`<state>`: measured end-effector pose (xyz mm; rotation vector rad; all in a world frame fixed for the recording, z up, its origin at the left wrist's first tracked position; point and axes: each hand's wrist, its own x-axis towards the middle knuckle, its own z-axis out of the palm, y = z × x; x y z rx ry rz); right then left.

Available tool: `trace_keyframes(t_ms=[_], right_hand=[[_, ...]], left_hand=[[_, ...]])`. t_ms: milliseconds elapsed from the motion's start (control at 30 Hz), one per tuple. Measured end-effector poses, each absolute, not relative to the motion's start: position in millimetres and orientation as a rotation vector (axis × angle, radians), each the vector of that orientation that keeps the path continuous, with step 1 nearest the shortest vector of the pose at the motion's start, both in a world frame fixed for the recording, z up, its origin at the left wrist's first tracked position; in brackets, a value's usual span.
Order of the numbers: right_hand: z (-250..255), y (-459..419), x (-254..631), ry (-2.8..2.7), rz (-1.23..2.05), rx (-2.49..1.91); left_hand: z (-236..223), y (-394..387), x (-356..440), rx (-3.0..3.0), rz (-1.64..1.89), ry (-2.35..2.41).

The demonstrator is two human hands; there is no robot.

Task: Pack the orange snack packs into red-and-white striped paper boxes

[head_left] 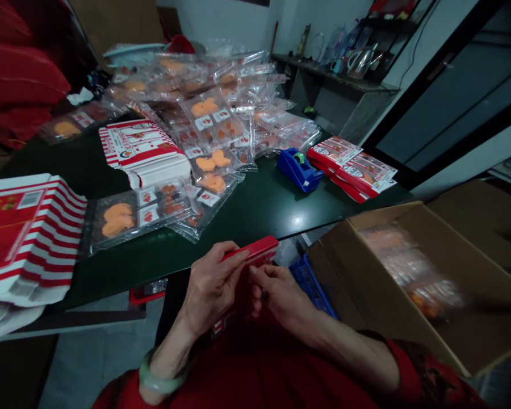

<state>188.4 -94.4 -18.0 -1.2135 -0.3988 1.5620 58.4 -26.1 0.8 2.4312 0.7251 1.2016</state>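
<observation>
Pale-green bangle (162,379) below it, the left hand (210,284) on my feed slants up, clamped on a red box (262,250) extending right from its grip, beside which the right hand (281,295) curls inward, fingertips bunched, any hold unclear to me.

The room is enclosed by pale walls (234,25), against which a slab-topped stand (366,86) is placed at the rear. A dark shelf rack (394,24) is mounted above the stand's right end. On the right, a grey-blue panel (455,96) is bordered by a wide black frame (402,126). The foreground is occupied by a dark green bench (249,201), on whose glossy top a single bright patch of light is reflected. Grey floor (97,352) is exposed below. The surroundings are dimly lit.
</observation>
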Motion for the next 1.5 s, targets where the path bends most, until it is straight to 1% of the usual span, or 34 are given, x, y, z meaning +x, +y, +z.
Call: trace_keyframes(t_ms=[100,200,333,433,533,600,667,767,833,900,967,1067,1200,1267,1333,1400,1500], right_hand=[[-36.5,-99.1,185.3,-0.416,1.592,-1.271],[-54.4,-107.8,196.2,-0.437,1.553,-1.437],[-59.1,-115.5,229.7,-0.483,1.358,-1.558],[-48.4,-111.1,246.3,-0.849,1.25,-1.471],[-35.6,-102.7,242.4,-1.24,1.37,-1.309],[-25.6,-98.4,235.6,-1.371,1.354,-1.301],[-11.4,-96.5,232.5,-1.527,1.134,-1.322],[15.8,-96.9,236.3,-1.778,0.538,-1.237],[30.1,-97.5,238.4,-1.878,0.125,-1.132],[34.6,-97.0,235.7,-1.978,-0.185,-1.026],[28.6,-94.2,227.9,-2.097,-0.351,-0.924],[8.0,-82.3,211.5,-2.229,-0.443,-0.802],[-23.4,-49.4,189.9,-2.197,-0.567,-0.731],[-36.3,-33.0,181.3,-2.241,-0.572,-0.754],[-43.4,-24.2,176.1,-2.339,-0.509,-0.79],[-42.3,-25.6,175.4,-2.408,-0.387,-0.814],[-27.7,-36.4,184.3,-2.44,-0.148,-0.808]], left_hand=[[0.8,-23.4,57.3,2.383,1.209,0.717],[2.6,-15.4,50.9,2.219,1.259,0.72],[6.9,-1.9,36.3,1.974,1.284,0.864],[8.9,3.3,30.0,1.825,1.312,0.897],[10.8,4.5,28.8,1.719,1.394,0.803],[14.5,5.4,26.9,1.687,1.457,0.733],[21.9,7.9,20.7,1.641,1.525,0.687],[40.1,14.0,-1.1,1.49,1.619,0.679],[54.4,17.2,-23.1,1.435,1.599,0.716],[67.2,17.2,-45.7,1.531,1.473,0.766],[76.3,12.5,-60.7,1.781,1.204,0.843],[78.9,-0.9,-56.5,2.166,0.661,0.997],[59.0,-13.8,-18.6,2.398,0.02,1.358],[44.9,-14.7,-3.2,2.48,-0.098,1.502],[33.3,-13.5,5.1,2.545,-0.124,1.6],[25.4,-12.1,7.9,2.577,-0.111,1.67],[18.6,-10.6,6.8,2.582,-0.066,1.725]])
